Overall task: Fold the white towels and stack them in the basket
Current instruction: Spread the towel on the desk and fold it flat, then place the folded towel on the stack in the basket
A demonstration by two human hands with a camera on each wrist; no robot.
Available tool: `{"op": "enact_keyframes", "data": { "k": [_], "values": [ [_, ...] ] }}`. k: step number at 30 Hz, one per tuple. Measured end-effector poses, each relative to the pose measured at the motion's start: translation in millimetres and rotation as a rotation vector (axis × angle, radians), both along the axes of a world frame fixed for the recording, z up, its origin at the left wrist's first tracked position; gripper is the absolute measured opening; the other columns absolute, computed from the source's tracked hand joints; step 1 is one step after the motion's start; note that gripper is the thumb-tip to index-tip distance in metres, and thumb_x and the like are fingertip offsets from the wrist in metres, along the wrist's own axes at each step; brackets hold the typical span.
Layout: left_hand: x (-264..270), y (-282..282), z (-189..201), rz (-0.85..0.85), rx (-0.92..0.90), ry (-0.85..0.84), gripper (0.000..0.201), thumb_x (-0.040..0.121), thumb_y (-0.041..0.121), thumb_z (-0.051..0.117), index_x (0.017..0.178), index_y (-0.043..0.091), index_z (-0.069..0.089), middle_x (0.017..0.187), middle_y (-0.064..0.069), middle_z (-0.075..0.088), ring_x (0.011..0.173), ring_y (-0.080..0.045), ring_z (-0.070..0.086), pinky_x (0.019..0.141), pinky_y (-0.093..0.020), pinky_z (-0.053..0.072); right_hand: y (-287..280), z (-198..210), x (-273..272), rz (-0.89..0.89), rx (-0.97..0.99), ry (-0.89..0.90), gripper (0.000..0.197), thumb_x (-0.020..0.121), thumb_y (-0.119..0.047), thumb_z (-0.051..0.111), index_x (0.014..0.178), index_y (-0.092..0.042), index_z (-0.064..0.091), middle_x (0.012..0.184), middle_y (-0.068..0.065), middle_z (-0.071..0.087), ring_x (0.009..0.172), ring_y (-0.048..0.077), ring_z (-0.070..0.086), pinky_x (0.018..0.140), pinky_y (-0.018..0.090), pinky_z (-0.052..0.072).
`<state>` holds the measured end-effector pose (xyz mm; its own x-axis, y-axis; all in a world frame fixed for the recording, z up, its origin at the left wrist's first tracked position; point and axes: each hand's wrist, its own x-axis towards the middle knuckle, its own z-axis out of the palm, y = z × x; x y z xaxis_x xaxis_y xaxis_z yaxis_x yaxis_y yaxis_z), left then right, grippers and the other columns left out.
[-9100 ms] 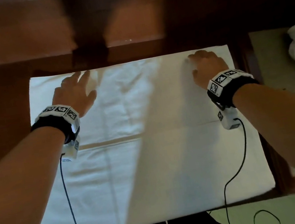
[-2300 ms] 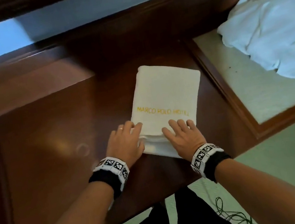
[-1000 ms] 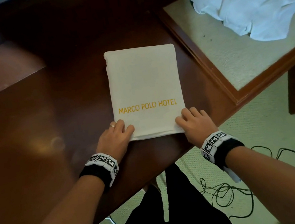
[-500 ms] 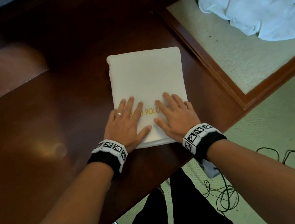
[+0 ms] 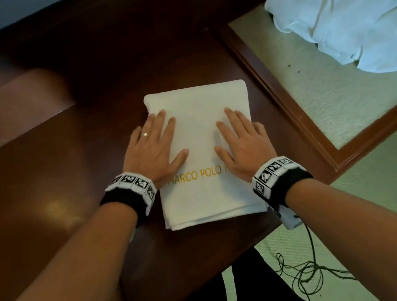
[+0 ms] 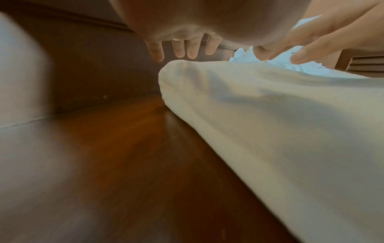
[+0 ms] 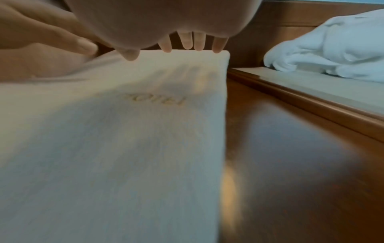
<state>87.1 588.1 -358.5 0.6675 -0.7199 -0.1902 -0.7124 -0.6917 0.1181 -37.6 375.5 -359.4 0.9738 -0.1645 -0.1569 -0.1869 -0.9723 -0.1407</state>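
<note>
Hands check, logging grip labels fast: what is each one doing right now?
Left hand: open, fingers straight, flat on the folded towel.
Right hand: open, flat on the same towel.

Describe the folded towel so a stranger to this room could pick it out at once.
On the dark wooden desk, near its front edge, lies the folded towel, a neat white rectangle under the flat left hand and right hand. Unlike the crumpled white towels heaped at far right, it carries gold lettering.

bare desk [image 5: 43,202] left, raised ledge [image 5: 290,108] right, perhaps low
</note>
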Motion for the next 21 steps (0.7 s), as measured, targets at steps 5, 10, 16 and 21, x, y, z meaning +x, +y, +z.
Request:
{"op": "enact_keyframes", "data": {
  "k": [5, 10, 16, 21],
  "values": [
    [14, -26, -20, -0.030, 0.114, 0.056, 0.080, 0.097, 0.069, 0.015, 0.160, 0.023, -0.002, 0.168, 0.002, -0.012, 0.155, -0.020, -0.003, 0.122, -0.053, 0.011, -14, -12, 34, 0.067, -0.019, 0.184, 0.068, 0.100, -0.057, 0.027, 0.157, -0.024, 0.011, 0.166, 0.004, -0.005, 0.152, 0.026, 0.001, 0.117, 0.054, 0.019],
    [15, -13, -29, 0.100, 0.131, 0.180, 0.083, 0.097, 0.070, 0.011, 0.158, 0.021, -0.016, 0.164, 0.008, -0.026, 0.152, -0.011, -0.017, 0.121, -0.056, 0.000, -41, -20, 26, -0.058, 0.015, 0.253, 0.076, 0.099, -0.061, 0.020, 0.157, -0.014, 0.002, 0.166, 0.001, -0.010, 0.152, 0.016, -0.007, 0.122, 0.049, 0.007],
    [-26, -20, -28, -0.037, 0.107, 0.115, 0.083, 0.094, 0.072, 0.009, 0.160, 0.024, -0.006, 0.167, -0.003, -0.014, 0.155, -0.023, -0.005, 0.122, -0.055, 0.003, -14, -18, -13, 0.107, 0.007, 0.134, 0.069, 0.099, -0.058, 0.025, 0.156, -0.021, 0.017, 0.166, 0.009, 0.001, 0.152, 0.028, 0.006, 0.117, 0.055, 0.022],
    [-60, 13, -34, 0.098, 0.099, 0.141, 0.078, 0.097, 0.071, 0.010, 0.158, 0.028, -0.013, 0.165, 0.006, -0.022, 0.154, -0.017, -0.013, 0.122, -0.053, 0.000, -17, -29, -57, -0.035, 0.033, 0.221, 0.074, 0.095, -0.070, 0.016, 0.157, -0.033, -0.001, 0.165, -0.003, -0.016, 0.152, 0.021, -0.007, 0.118, 0.055, 0.013]
  ]
}}
